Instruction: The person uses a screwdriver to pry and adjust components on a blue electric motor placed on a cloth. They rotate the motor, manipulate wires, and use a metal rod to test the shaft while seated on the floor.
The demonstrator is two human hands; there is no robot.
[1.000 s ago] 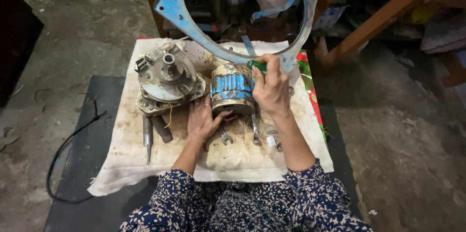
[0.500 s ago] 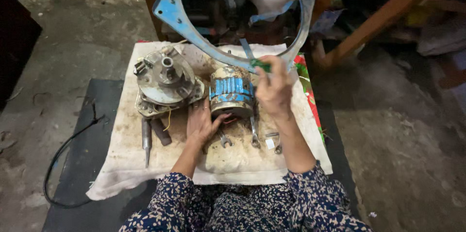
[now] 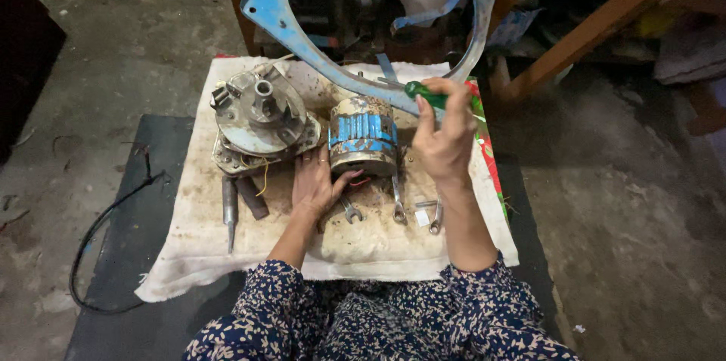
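Observation:
A rusty cylindrical motor part with blue bands (image 3: 364,136) stands on a dirty white cloth (image 3: 197,255). My left hand (image 3: 316,183) rests flat on the cloth against the cylinder's lower left side. Raised to the right of the cylinder, my right hand (image 3: 446,138) is closed around a green-handled screwdriver (image 3: 425,92), whose shaft points left over the cylinder's top. A grey metal motor housing with a central hub (image 3: 261,115) lies left of the cylinder.
Several small spanners (image 3: 397,206) lie on the cloth in front of the cylinder, and a metal punch (image 3: 229,213) lies at the left. A large blue metal frame (image 3: 291,24) leans behind. Orange wooden bars (image 3: 605,24) stand at the right. A black cable (image 3: 106,232) curls on the floor.
My right hand has lifted and moved slightly right, bringing the green screwdriver handle into clearer view. The left hand stays against the cylinder.

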